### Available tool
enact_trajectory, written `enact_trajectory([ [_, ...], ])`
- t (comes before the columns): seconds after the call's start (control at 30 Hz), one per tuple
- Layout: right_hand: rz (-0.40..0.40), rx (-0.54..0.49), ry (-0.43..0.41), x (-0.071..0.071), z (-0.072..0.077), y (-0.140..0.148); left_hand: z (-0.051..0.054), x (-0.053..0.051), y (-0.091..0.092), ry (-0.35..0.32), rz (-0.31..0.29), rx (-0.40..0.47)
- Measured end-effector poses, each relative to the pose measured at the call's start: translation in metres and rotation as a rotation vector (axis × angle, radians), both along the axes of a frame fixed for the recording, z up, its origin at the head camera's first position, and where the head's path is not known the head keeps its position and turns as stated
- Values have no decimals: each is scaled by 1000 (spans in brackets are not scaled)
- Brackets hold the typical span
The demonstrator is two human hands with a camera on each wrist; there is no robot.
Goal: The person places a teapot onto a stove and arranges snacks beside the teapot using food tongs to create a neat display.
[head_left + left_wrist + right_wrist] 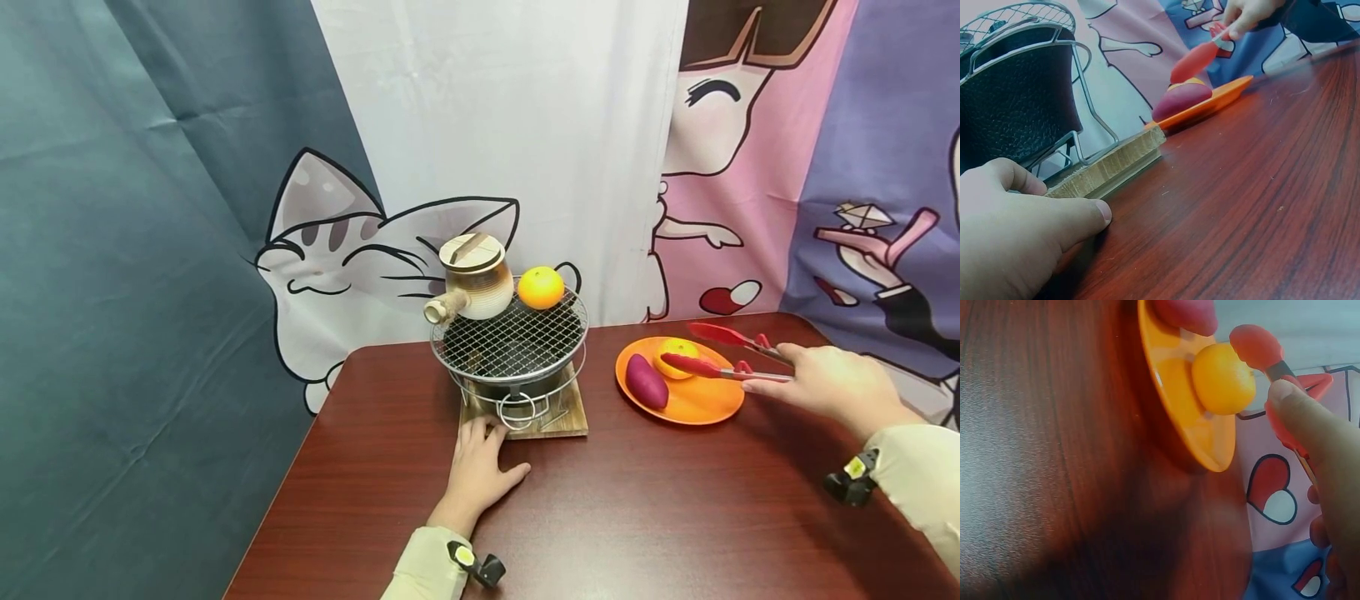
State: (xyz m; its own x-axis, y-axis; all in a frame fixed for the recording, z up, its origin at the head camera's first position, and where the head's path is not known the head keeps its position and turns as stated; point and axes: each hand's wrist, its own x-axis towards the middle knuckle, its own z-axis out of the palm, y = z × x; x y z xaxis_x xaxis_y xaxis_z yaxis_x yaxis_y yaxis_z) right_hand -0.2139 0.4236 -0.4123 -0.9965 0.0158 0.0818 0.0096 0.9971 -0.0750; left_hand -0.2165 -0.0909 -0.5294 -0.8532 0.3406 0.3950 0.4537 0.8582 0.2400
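In the head view my right hand [843, 383] grips a pair of red-tipped tongs [693, 365]. The tong arms are spread apart above an orange plate [701, 408]. On that plate lie a tangerine [676, 357] and a purple sweet potato [647, 382]; in the right wrist view a tong tip is close to the tangerine [1224, 379]. My left hand [477, 471] rests at the front left of a wooden board [566, 417], its fingertips touching the edge and its thumb spread aside. A black grill stove [1019, 94] stands on the board.
Wire mesh [517, 342] covers the stove. A lidded clay pot [486, 287] with a side handle and another tangerine [542, 287] sit on it. The reddish-brown table [615, 517] extends in front; a printed cloth [495, 108] hangs right behind.
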Motion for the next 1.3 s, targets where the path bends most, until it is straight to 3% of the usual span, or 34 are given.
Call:
enact_trajectory([
  [0.33,5,13,35,0,-14,-3,-3,-1,-1,47,-7,5],
  [0.57,16,-4,16,-3,-19,-5,-4,-2,-1,65,-11,12],
  [1.07,18,0,1,-6,-17,-10,-3,-2,0,47,-8,-2],
  [1.3,19,27,36,-6,-6,-8,-2,-1,0,38,-10,9],
])
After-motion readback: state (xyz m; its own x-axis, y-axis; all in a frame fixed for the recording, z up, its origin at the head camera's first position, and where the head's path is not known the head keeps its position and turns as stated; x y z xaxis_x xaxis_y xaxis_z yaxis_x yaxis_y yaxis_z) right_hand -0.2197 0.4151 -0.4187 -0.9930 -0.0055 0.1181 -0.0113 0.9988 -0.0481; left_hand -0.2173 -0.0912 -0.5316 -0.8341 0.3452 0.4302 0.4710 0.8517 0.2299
